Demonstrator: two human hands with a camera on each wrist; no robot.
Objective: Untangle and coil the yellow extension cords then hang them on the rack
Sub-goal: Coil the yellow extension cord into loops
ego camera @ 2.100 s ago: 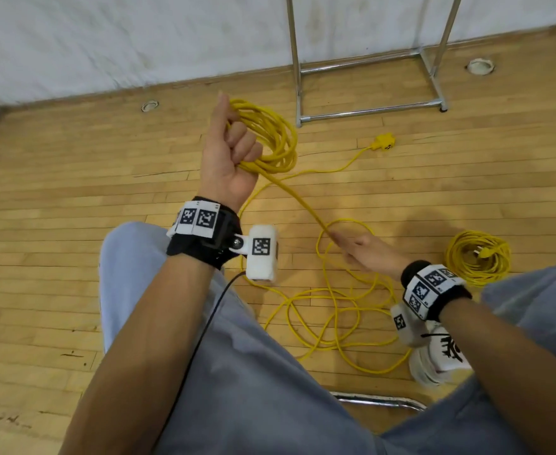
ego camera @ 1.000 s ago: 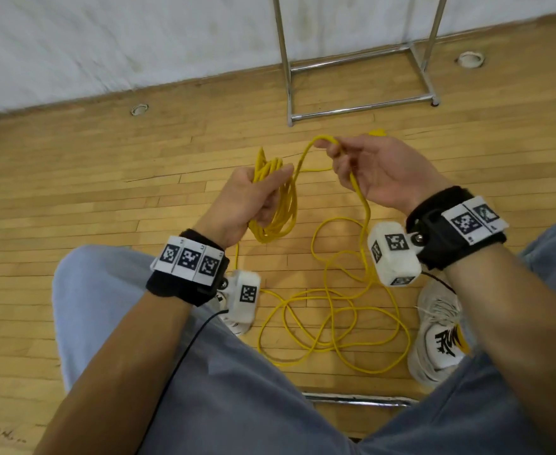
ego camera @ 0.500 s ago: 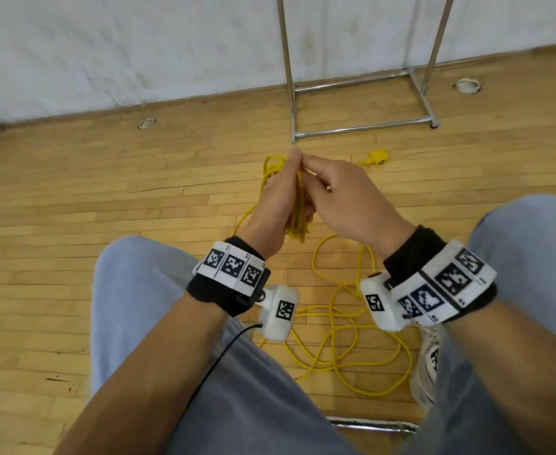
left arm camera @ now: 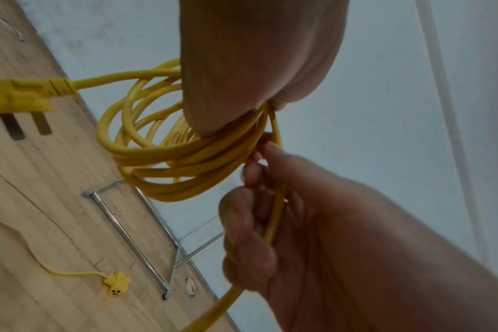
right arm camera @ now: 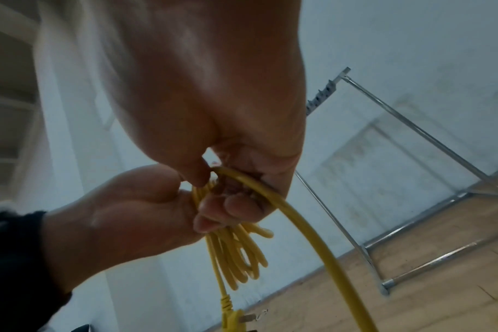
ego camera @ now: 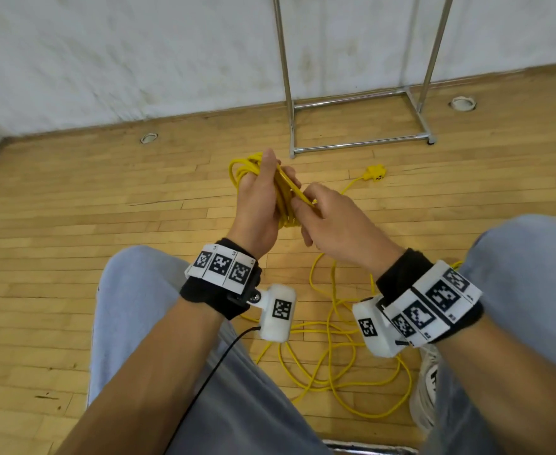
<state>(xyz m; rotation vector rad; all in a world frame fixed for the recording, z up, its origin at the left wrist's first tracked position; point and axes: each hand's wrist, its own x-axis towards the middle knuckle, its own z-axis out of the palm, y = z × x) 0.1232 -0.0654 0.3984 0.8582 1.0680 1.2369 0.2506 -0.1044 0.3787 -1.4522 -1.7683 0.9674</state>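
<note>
My left hand (ego camera: 278, 182) grips a bundle of yellow cord loops (ego camera: 284, 205) at chest height; in the left wrist view the coil (left arm camera: 185, 157) hangs under the palm with its plug (left arm camera: 23, 94) sticking out. Against it, my right hand (ego camera: 304, 203) pinches the running strand (right arm camera: 313, 235) beside the loops. The rest of the cord (ego camera: 335, 356) lies in loose curves on the floor between my knees and runs to a yellow socket end (ego camera: 375, 173). The chrome rack (ego camera: 358, 146) stands by the wall just beyond.
Wooden floor all around, white wall behind. My knees in grey trousers flank the loose cord, a white shoe (ego camera: 429, 382) at the right. A metal bar (ego camera: 368, 449) lies at the bottom edge. Round floor fittings (ego camera: 148, 138) sit near the wall.
My right hand lifted a length of cord from the floor, carried it up to my left hand and now holds it against the coil. Both hands stay together.
</note>
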